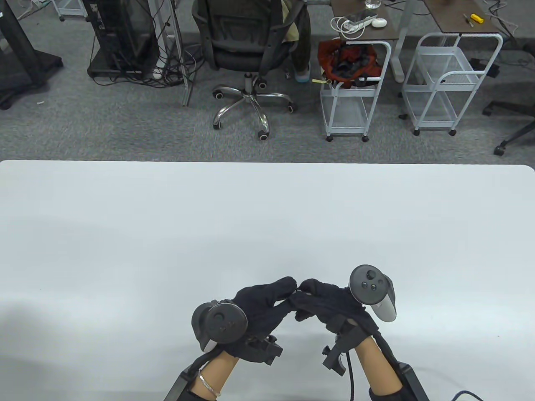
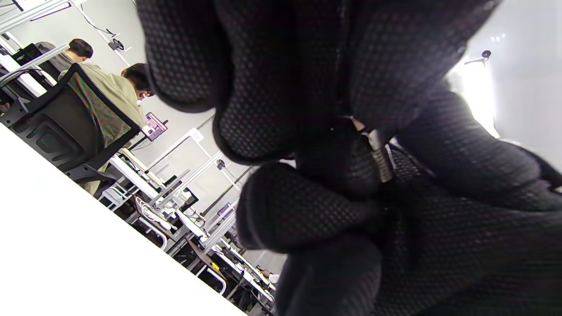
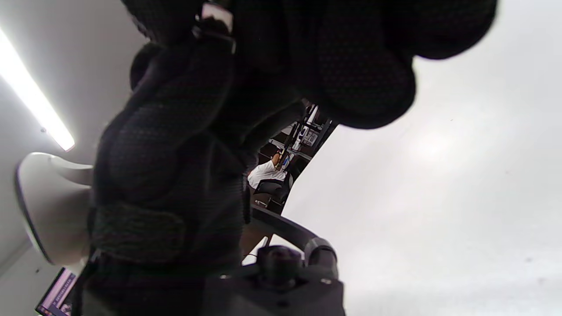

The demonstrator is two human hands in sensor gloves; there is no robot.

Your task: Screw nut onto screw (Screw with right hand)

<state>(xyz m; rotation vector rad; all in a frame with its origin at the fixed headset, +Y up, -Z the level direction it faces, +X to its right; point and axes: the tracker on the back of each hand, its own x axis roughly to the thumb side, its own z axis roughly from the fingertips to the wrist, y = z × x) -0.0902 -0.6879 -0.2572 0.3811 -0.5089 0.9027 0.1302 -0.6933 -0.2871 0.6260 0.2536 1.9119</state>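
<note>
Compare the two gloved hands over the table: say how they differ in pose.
The left hand reaches up and to the right, its tracker low beside the wrist. The right hand reaches left, its tracker higher and farther up the table. Both wear black gloves, and their fingertips meet above the white table.

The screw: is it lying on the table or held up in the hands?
Held up. In the left wrist view a threaded metal piece shows between gloved fingers; the nut cannot be told.
</note>
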